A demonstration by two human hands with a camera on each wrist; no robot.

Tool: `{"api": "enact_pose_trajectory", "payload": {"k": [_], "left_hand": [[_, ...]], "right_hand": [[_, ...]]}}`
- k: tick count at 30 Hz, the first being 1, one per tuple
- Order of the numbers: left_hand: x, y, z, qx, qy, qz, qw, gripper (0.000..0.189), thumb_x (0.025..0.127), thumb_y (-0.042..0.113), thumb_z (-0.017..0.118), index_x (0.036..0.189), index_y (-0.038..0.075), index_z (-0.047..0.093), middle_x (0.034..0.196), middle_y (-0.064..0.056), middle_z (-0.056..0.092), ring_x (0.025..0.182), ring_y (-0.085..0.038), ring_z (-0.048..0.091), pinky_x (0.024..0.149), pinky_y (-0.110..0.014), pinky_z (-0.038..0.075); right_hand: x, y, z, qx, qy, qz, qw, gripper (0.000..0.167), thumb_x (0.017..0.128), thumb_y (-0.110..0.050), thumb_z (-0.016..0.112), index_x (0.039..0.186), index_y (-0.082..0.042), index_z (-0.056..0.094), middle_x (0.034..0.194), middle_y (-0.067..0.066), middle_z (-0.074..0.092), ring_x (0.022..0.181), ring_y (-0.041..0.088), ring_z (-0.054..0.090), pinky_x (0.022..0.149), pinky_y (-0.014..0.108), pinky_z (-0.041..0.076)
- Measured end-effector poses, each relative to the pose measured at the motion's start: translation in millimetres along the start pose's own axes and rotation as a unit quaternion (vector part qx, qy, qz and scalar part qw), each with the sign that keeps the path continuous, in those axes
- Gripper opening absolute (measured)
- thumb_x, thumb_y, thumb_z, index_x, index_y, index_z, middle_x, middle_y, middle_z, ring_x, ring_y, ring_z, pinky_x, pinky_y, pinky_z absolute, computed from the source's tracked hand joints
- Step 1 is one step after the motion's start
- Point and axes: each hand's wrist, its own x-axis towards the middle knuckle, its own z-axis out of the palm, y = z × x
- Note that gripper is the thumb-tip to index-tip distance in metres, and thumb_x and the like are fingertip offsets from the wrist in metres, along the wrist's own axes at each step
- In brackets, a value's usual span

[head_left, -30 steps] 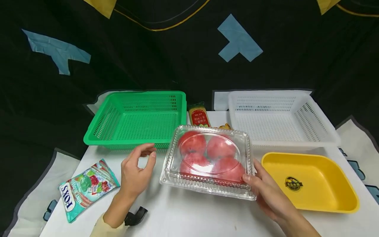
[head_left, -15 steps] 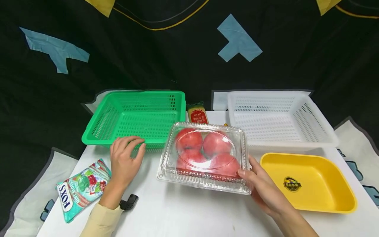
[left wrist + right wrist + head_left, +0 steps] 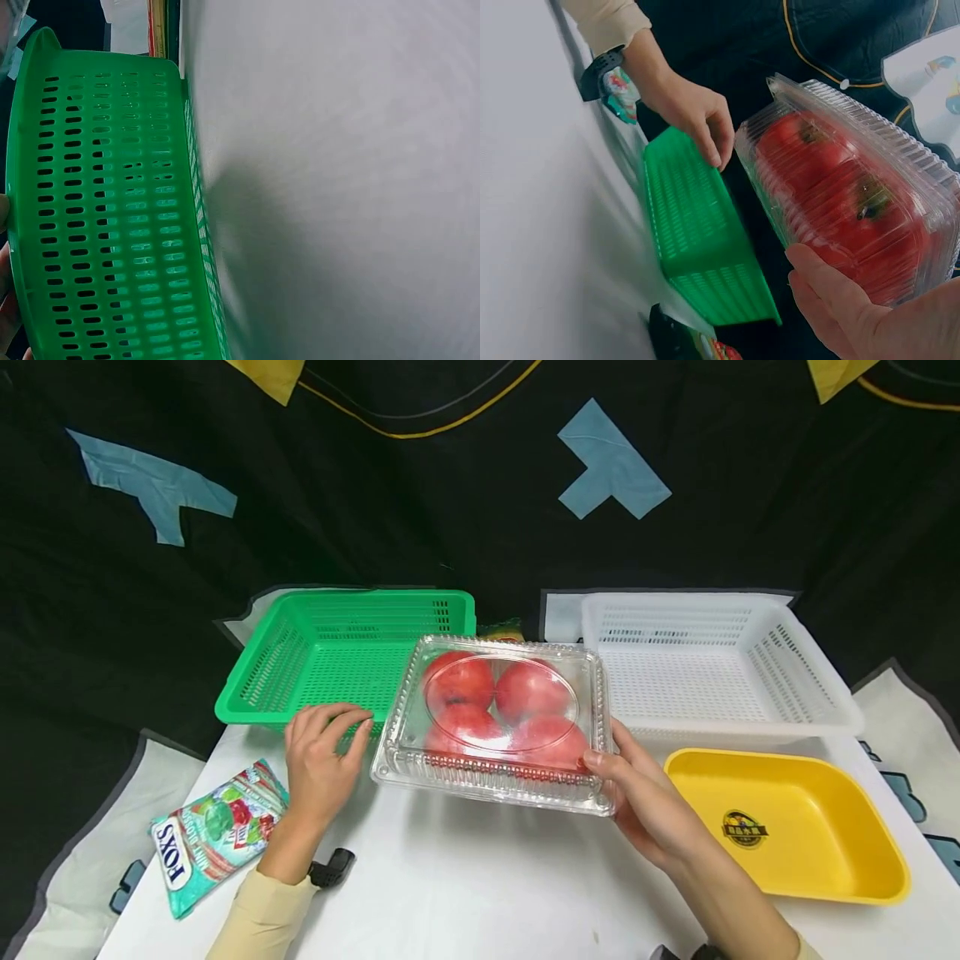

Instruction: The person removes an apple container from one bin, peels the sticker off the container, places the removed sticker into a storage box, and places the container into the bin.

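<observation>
My right hand [image 3: 645, 797] grips the right edge of a clear plastic clamshell box [image 3: 397, 752], thumb on the lid and fingers beneath. Several red tomatoes [image 3: 461, 681] sit inside; their green stem ends show in the right wrist view. Held up over the white table [image 3: 465, 877], the box overlaps the front right corner of the green perforated basket [image 3: 255, 706]. At that basket's front rim is my left hand [image 3: 322, 764]. Its thumb and fingers pinch the rim in the right wrist view [image 3: 694, 116], and only its fingertips [image 3: 6, 270] show in the left wrist view.
A white perforated basket [image 3: 832, 718] stands back right, with a yellow tray [image 3: 810, 852] in front of it. The teal Fox's candy bag [image 3: 217, 835] lies at the left. Behind the box, a yellow-topped packet [image 3: 504, 630] is mostly hidden. A black curtain [image 3: 420, 518] hangs behind.
The right hand has carried the box of tomatoes left and away from me, toward the green basket. My left hand has moved left to the basket's front rim and taken hold there.
</observation>
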Motion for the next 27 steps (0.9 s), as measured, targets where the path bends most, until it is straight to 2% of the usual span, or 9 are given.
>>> {"api": "enact_pose_trajectory", "payload": {"k": [5, 12, 17, 22, 27], "left_hand": [[-0.3, 0.4, 0.0, -0.001, 0.007, -0.002, 1.0000, 0.011, 0.082, 0.013, 0.074, 0.093, 0.010, 0.076, 0.101, -0.006, 0.068, 0.103, -0.033, 0.055, 0.101, -0.053, 0.028], [-1.2, 0.1, 0.6, -0.011, 0.020, -0.002, 0.9997, 0.019, 0.075, 0.006, 0.077, 0.094, 0.002, 0.074, 0.101, -0.010, 0.068, 0.102, -0.036, 0.055, 0.102, -0.054, 0.029], [-2.0, -0.9, 0.5, -0.003, 0.022, -0.005, 0.9997, 0.017, 0.076, 0.007, 0.077, 0.091, -0.002, 0.073, 0.098, -0.014, 0.067, 0.101, -0.037, 0.055, 0.102, -0.053, 0.029], [-2.3, -1.5, 1.7, -0.001, 0.024, 0.001, 0.9997, 0.018, 0.077, 0.011, 0.077, 0.092, 0.002, 0.074, 0.101, -0.013, 0.067, 0.099, -0.036, 0.054, 0.100, -0.053, 0.030], [-1.2, -1.1, 4.3, -0.005, 0.028, 0.011, 0.9995, 0.013, 0.079, 0.011, 0.077, 0.091, 0.007, 0.075, 0.098, -0.009, 0.068, 0.097, -0.035, 0.055, 0.098, -0.055, 0.030]], "right_hand": [[14.5, -5, 8, 0.003, 0.008, 0.000, 1.0000, 0.068, 0.095, -0.015, 0.054, 0.153, -0.021, 0.019, 0.135, 0.016, 0.048, 0.108, 0.028, 0.058, 0.091, 0.039, 0.048], [36.1, -13, 18, 0.011, 0.028, 0.009, 0.9995, 0.070, 0.092, -0.019, 0.058, 0.151, -0.025, 0.022, 0.134, 0.016, 0.049, 0.105, 0.027, 0.060, 0.090, 0.038, 0.049], [54.4, -18, 28, 0.010, 0.020, 0.010, 0.9997, 0.065, 0.091, -0.022, 0.059, 0.149, -0.026, 0.027, 0.133, 0.016, 0.050, 0.106, 0.029, 0.060, 0.091, 0.041, 0.048], [74.1, -19, 35, 0.011, 0.004, 0.001, 0.9999, 0.065, 0.091, -0.026, 0.061, 0.147, -0.022, 0.029, 0.132, 0.016, 0.051, 0.108, 0.031, 0.058, 0.089, 0.048, 0.048], [94.3, -20, 43, 0.023, 0.008, 0.008, 0.9997, 0.068, 0.089, -0.027, 0.065, 0.146, -0.021, 0.029, 0.133, 0.014, 0.051, 0.108, 0.034, 0.059, 0.084, 0.055, 0.049]]}}
